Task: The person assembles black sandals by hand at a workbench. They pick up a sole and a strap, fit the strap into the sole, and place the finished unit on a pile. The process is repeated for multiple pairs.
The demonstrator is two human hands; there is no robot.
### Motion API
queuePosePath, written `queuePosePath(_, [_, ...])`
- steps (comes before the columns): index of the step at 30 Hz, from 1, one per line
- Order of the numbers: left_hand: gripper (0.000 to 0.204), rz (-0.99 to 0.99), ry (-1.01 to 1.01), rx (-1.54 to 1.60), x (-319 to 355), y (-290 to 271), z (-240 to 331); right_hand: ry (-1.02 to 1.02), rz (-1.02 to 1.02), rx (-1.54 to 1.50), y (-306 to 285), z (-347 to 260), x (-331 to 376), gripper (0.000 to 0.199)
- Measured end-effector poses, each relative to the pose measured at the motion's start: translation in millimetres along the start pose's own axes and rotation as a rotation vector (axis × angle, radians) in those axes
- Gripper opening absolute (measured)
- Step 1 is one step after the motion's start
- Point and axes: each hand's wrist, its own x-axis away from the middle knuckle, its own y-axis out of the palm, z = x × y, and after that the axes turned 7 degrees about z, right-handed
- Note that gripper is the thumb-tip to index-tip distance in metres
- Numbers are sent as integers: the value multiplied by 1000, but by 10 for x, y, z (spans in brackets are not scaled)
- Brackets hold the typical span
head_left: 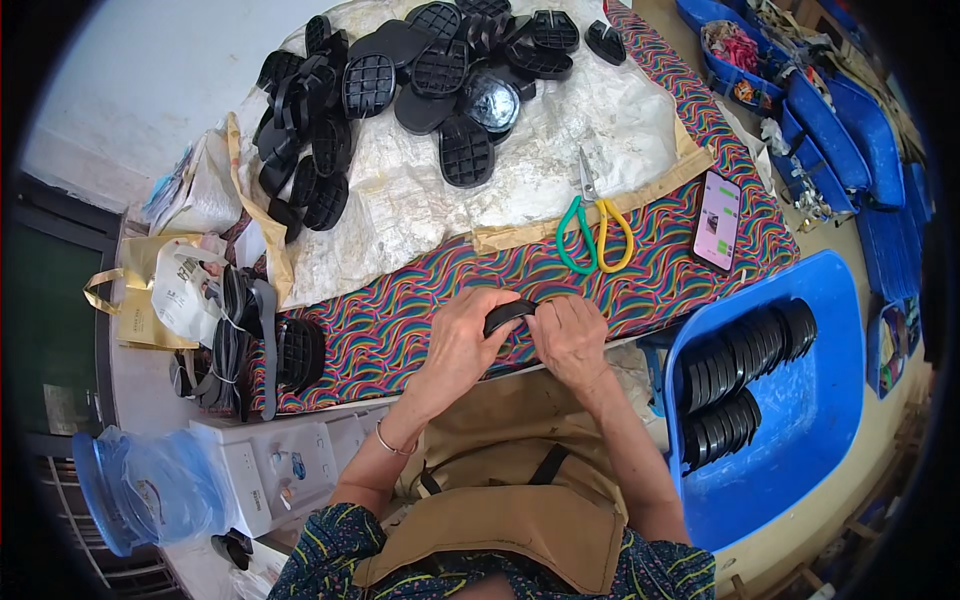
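Left hand (462, 335) and right hand (572, 335) together pinch a curved black rubber piece (508, 314), each grip closed on one end, above the near edge of the table (400, 330). The piece appears light, bendable and non-fragile, best held by its ends. At left, a gold paper bag (135, 290) and a white plastic bag (185, 290); below, a white printed box (285, 470).

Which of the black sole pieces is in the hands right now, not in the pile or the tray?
The curved black sole piece pinched between the left hand and right hand over the patterned cloth; the others lie heaped on the white sheet or stacked in the blue tray.
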Motion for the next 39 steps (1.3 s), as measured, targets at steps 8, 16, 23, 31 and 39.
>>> queuePosePath(8, [29, 16, 25, -66, 89, 22, -73, 266, 111, -116, 20, -207, 100, 23])
queuePosePath(16, [24, 85, 110, -35, 193, -48, -123, 464, 17, -400, -218, -340, 154, 33])
queuePosePath(23, [26, 258, 186, 112, 208, -430, -115, 1169, -282, -1073, -596, -379, 562, 47])
queuePosePath(31, [20, 168, 383, 288, 340, -487, 292, 1438, -138, -1641, -796, -662, -83, 39])
queuePosePath(39, [48, 351, 175, 447, 327, -519, 464, 1268, 192, -1513, -780, -726, 68, 43])
